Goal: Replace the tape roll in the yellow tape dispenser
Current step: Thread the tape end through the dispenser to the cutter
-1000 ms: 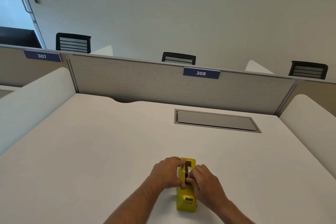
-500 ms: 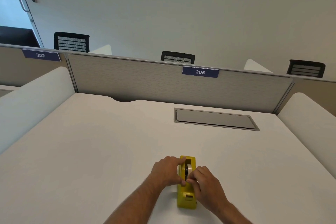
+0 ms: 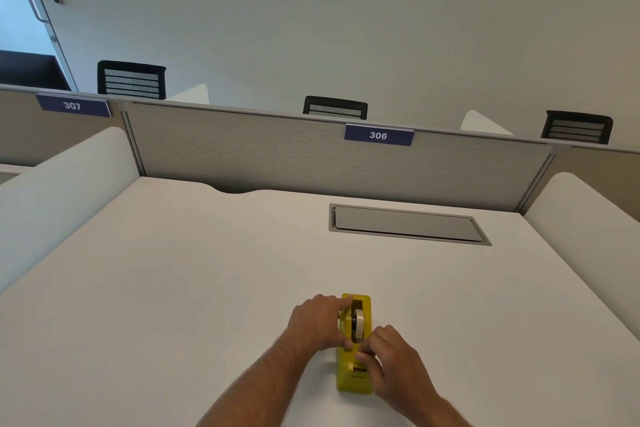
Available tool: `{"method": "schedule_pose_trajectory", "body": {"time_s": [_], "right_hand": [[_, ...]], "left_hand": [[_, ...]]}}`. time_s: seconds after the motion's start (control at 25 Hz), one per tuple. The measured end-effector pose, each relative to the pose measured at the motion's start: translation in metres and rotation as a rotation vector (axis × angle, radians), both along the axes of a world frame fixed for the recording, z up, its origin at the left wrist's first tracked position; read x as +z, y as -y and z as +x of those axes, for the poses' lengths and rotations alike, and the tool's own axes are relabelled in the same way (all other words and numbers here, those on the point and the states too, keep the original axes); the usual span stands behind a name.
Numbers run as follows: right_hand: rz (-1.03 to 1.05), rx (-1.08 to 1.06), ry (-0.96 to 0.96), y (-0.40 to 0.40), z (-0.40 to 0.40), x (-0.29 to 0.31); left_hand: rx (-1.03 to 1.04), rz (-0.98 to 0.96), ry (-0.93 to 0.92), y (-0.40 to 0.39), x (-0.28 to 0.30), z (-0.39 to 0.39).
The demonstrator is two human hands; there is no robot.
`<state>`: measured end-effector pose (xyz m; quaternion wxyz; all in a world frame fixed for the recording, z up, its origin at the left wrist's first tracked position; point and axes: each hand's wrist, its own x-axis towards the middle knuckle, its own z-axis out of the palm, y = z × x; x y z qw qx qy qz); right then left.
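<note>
The yellow tape dispenser [image 3: 351, 380] stands on the white desk [image 3: 173, 288], near its front edge, with its cutter end toward me. A pale tape roll [image 3: 359, 324] on a black core sits in its slot. My left hand [image 3: 317, 321] grips the dispenser's left side, thumb and fingers wrapped on the body. My right hand [image 3: 394, 360] pinches the tape's loose end just in front of the roll, above the cutter. The strip itself is too thin to make out.
A grey cable hatch [image 3: 408, 224] is set into the desk at the back right. A fabric partition [image 3: 242, 149] with the label 306 [image 3: 378, 135] closes the far edge. White side screens [image 3: 59, 191] flank the desk. Black chair backs show behind.
My right hand has slid from the roll toward me, to the cutter end. The roll is now uncovered in its slot. My left hand has stayed on the dispenser's side.
</note>
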<state>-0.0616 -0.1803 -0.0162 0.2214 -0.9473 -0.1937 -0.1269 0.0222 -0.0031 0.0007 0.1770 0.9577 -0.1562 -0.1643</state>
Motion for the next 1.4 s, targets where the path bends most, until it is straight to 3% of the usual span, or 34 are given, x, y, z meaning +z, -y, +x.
{"method": "schedule_pose_trajectory", "body": {"time_s": [0.68, 1.4], "right_hand": [[-0.050, 0.073, 0.035, 0.001, -0.013, 0.004], [-0.119, 0.066, 0.230, -0.006, -0.026, -0.006]], "left_hand": [[0.032, -0.002, -0.012, 0.002, 0.001, -0.002], [0.043, 0.021, 0.014, 0.005, 0.000, -0.006]]}}
